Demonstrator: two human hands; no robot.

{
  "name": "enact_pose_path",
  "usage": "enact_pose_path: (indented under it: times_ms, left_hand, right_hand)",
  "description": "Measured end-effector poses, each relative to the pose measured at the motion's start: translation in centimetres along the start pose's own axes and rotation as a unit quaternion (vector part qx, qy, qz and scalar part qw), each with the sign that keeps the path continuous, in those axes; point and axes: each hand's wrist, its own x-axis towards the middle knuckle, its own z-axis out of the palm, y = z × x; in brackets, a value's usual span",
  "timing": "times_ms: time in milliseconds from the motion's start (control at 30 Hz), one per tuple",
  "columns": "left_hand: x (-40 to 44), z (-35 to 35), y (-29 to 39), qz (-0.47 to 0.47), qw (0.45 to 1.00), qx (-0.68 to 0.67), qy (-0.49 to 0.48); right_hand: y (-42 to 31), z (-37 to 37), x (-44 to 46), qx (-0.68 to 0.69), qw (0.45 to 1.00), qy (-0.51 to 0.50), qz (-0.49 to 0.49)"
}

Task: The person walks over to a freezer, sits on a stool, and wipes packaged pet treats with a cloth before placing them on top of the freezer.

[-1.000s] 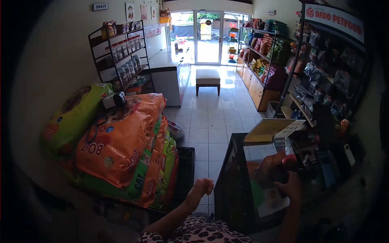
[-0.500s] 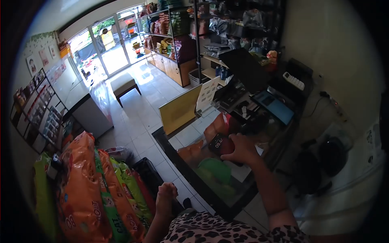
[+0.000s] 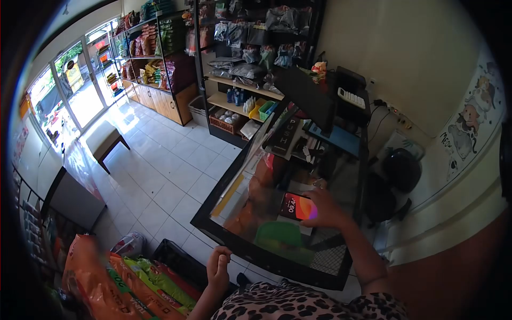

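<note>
A smartphone (image 3: pixel 293 206) with a lit red, orange and purple screen is at the glass counter (image 3: pixel 209 228). My right hand (image 3: pixel 326 209) has its thumb and fingers around the phone's right end. Whether the phone rests on the glass or is slightly above it, I cannot tell. Under the glass are a green item (image 3: pixel 277 236) and orange packages (image 3: pixel 258 188). My left hand (image 3: pixel 217 268) hangs in front of my body, left of the counter's near edge, with its fingers curled and nothing visible in them.
Large orange and green bags (image 3: pixel 90 274) stand at lower left, near a black crate (image 3: pixel 178 261). A monitor (image 3: pixel 306 96), a blue-screened device (image 3: pixel 333 137) and a white calculator (image 3: pixel 351 98) are at the counter's far end. A bench (image 3: pixel 106 140) stands on the tiled floor.
My view has turned to the right. The phone's screen has gone from dark to brightly coloured, with my right hand still at it. My left hand stays curled.
</note>
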Motion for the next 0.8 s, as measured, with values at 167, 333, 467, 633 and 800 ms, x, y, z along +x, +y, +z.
enact_pose_path:
  times_ms: [167, 333, 467, 633, 800]
  left_hand:
    - [2.2, -2.3, -0.5, 0.063, 0.991, 0.096, 0.064]
    - [4.9, -2.2, 0.4, 0.138, 0.921, 0.323, 0.166]
    - [6.5, -2.3, 1.7, 0.114, 0.896, 0.404, 0.148]
    - [9.3, -5.2, 2.6, 0.041, 0.909, 0.415, 0.009]
    - [12.9, -9.5, 2.9, -0.032, 0.916, 0.332, -0.221]
  right_hand:
    - [-1.4, -0.1, -0.6, -0.014, 0.999, 0.011, 0.029]
    - [-1.9, -1.1, -2.3, 0.007, 0.999, 0.043, -0.004]
    - [-3.3, -2.6, -4.4, 0.096, 0.993, 0.05, 0.042]
    - [-4.3, -3.4, -8.2, -0.044, 0.964, 0.239, 0.11]
    - [-9.0, -3.7, -10.1, 0.11, 0.953, 0.234, 0.156]
